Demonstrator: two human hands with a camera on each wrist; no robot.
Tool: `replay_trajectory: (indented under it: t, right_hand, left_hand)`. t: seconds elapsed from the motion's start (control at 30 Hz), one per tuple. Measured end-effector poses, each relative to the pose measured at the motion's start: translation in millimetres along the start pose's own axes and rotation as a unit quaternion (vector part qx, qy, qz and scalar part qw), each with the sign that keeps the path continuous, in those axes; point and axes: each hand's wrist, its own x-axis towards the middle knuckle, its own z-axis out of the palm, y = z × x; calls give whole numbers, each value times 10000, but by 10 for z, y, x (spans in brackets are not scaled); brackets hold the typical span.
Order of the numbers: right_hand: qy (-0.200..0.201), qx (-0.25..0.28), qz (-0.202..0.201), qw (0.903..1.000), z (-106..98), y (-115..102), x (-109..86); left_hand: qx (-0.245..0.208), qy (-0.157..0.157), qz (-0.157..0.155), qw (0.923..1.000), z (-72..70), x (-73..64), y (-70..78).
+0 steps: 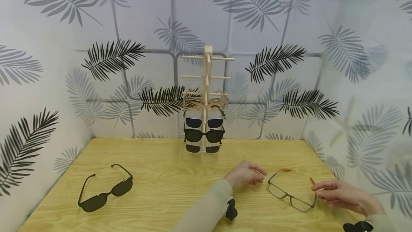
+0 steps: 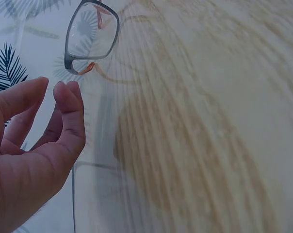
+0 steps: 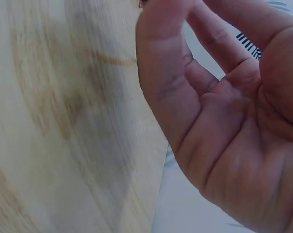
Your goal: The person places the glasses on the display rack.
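While pale sleeves (image 1: 206,203) and black wrist devices (image 1: 231,210) showed at the near edge, the right hand (image 1: 349,192) reached in with bent fingers at the right-hand temple of the thin-framed eyeglasses (image 1: 287,195); I could not tell whether it pinched that temple. The eyeglasses were between the two hands, lenses toward the person, orange-brown temple tips pointing away. Black sunglasses (image 1: 99,200) lay well apart on the left of the wood-grain table (image 1: 154,182), temples unfolded. The left hand (image 1: 246,174) hung just beside the eyeglasses, fingers loosely curved, thumb and fingertips apart, holding nothing. Farther back, a wooden stand (image 1: 207,67) bore four pairs in a column: brownish translucent glasses (image 1: 219,102), clear-framed ones with dark lenses (image 1: 215,122), black ones (image 1: 193,135) and another clear-framed pair (image 1: 193,148). Behind rose leaf-patterned wall covering (image 1: 145,14).
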Motion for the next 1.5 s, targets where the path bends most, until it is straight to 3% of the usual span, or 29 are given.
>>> replay_trajectory:
  t: [0.17, 0.37, 0.53, 0.7, 1.07, 1.5]
  right_hand:
    - [-318, 57, -2, 9995, -27, 62, -6]
    - [-960, 497, -51, 9941, -24, 136, 36]
    - [-1067, 535, -85, 9928, 18, 127, 77]
    - [-785, 514, -176, 9954, 47, 92, 106]
    - [-430, 299, -599, 9968, 195, -75, 245]
    - [98, 216, -1018, 9945, 367, -319, 413]
  left_hand:
    - [-133, -218, -59, 9997, 18, 17, -16]
    - [-120, -266, -37, 9996, 54, 5, -36]
    - [-162, -249, -197, 9994, 82, 5, -55]
    - [-223, -301, -152, 9992, 84, 14, -35]
    - [-297, -64, 2, 9995, -33, -51, -12]
    - [-748, 746, 92, 9944, -150, -107, 64]
